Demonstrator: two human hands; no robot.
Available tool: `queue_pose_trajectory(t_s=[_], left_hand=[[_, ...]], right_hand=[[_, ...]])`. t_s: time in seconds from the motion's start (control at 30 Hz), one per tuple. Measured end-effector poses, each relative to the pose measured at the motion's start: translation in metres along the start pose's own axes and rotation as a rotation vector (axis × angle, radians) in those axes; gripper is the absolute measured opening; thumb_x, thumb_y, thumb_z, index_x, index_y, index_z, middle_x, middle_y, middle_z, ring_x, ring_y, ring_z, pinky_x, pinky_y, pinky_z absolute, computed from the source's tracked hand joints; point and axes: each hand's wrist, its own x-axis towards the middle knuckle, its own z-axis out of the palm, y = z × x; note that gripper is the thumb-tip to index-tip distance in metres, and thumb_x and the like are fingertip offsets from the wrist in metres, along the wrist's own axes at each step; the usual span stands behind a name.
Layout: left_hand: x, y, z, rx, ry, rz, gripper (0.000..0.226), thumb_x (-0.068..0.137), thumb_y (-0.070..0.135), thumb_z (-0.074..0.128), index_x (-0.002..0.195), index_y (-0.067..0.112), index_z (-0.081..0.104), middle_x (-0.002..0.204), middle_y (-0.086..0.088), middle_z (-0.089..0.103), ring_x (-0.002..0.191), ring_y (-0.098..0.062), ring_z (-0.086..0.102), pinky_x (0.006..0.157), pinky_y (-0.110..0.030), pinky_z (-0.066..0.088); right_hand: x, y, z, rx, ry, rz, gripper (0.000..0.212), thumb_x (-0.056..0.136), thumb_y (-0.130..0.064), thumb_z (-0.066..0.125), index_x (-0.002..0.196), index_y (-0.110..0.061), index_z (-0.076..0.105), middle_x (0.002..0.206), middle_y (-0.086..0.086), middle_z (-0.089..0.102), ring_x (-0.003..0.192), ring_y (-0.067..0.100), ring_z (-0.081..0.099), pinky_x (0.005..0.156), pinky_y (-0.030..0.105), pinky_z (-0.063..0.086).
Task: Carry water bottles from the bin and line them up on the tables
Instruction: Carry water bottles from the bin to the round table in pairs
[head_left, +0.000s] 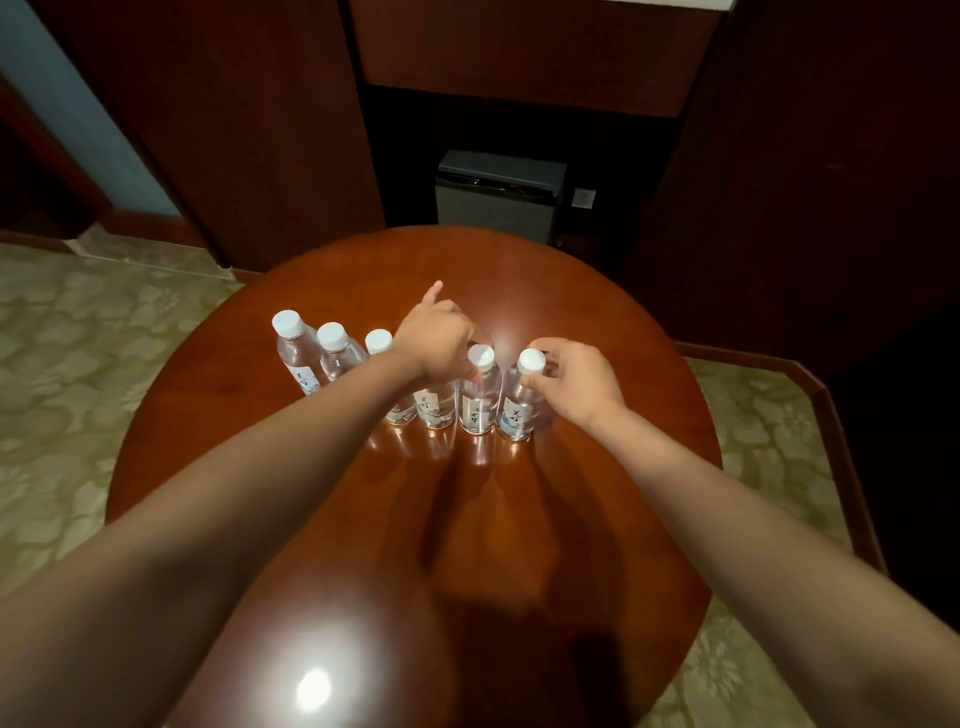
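Nearest to us, our left forearm (208, 519) and right forearm (753, 530) reach in from the lower corners over the round wooden table (597, 322), whose polished top shows a bright glare near its close edge. Starting at the left, patterned green carpet (78, 364) lies around the table. On the tabletop six clear water bottles with white caps stand upright in a row, close side by side, running from the far left towards the near right. The first bottle (296, 358) and the second bottle (340, 358) stand free. The third bottle (378, 342) is crossed by our left forearm, so we see little but its cap and base. Our left hand (439, 340) lies over the top of the fourth bottle (434, 408), fingers curled down around it and the forefinger sticking out beyond; its cap is hidden under the hand. The fifth bottle (477, 405) stands just beside that hand, and whether the thumb touches it we cannot tell. Our right hand (576, 382) pinches the sixth bottle (517, 410) at the neck just below its cap, thumb in front, fingers behind. Beyond the table a grey box (498, 202) stands in a dark recess between wooden panels (260, 130), with a small wall plate (584, 197) to its right.
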Motion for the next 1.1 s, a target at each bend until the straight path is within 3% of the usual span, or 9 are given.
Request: queue_pose_trajectory(t_s=[0.47,0.57,0.67,0.73,0.93,1.1], left_hand=[[-0.010,0.001,-0.002,-0.107,-0.006,-0.082,0.038,0.084,0.044,0.063,0.114,0.021,0.069,0.119,0.004,0.067,0.125,-0.017,0.047,0.119,-0.047,-0.009],[-0.020,0.009,-0.008,-0.157,-0.013,-0.090,0.050,0.086,0.038,0.064,0.133,0.026,0.058,0.130,0.001,0.062,0.132,-0.018,0.044,0.119,-0.048,-0.010],[-0.032,0.016,-0.011,-0.207,-0.019,-0.096,0.063,0.087,0.038,0.065,0.145,0.027,0.043,0.140,0.000,0.055,0.139,-0.018,0.038,0.119,-0.050,-0.012],[-0.041,0.019,-0.011,-0.222,-0.011,-0.105,0.070,0.088,0.041,0.064,0.149,0.027,0.035,0.146,-0.002,0.049,0.144,-0.019,0.032,0.120,-0.052,-0.013],[-0.084,0.030,-0.001,-0.286,0.096,-0.130,0.083,0.089,0.045,0.062,0.155,0.027,0.017,0.158,0.000,0.028,0.150,-0.018,0.013,0.119,-0.051,-0.012],[-0.125,0.033,0.021,-0.280,0.165,-0.171,0.090,0.088,0.051,0.061,0.157,0.030,0.007,0.163,0.001,0.013,0.151,-0.017,0.007,0.120,-0.055,-0.009]], right_hand=[[0.000,-0.009,-0.002,0.008,-0.003,0.011,0.014,0.076,-0.017,0.073,0.086,-0.026,0.068,0.084,-0.005,0.073,0.087,0.023,0.069,0.075,0.041,0.055],[-0.004,-0.008,-0.001,0.084,-0.029,0.067,0.040,0.078,-0.017,0.078,0.116,-0.022,0.068,0.110,0.004,0.074,0.103,0.027,0.068,0.090,0.047,0.054],[-0.010,-0.009,-0.002,0.048,-0.101,0.074,0.077,0.081,-0.022,0.078,0.149,-0.023,0.042,0.145,0.004,0.054,0.130,0.025,0.054,0.108,0.043,0.045],[-0.019,-0.011,-0.002,0.005,-0.112,0.046,0.085,0.084,-0.024,0.076,0.155,-0.025,0.028,0.157,0.001,0.038,0.141,0.021,0.040,0.114,0.037,0.036],[-0.058,-0.010,0.007,-0.132,0.006,0.007,0.083,0.089,-0.039,0.068,0.156,-0.036,0.018,0.167,-0.005,0.005,0.153,0.015,-0.004,0.123,0.045,0.016],[-0.089,-0.013,0.016,-0.290,-0.010,0.001,0.093,0.085,-0.051,0.067,0.157,-0.036,0.010,0.167,0.000,-0.009,0.151,0.019,-0.020,0.121,0.045,-0.010]])
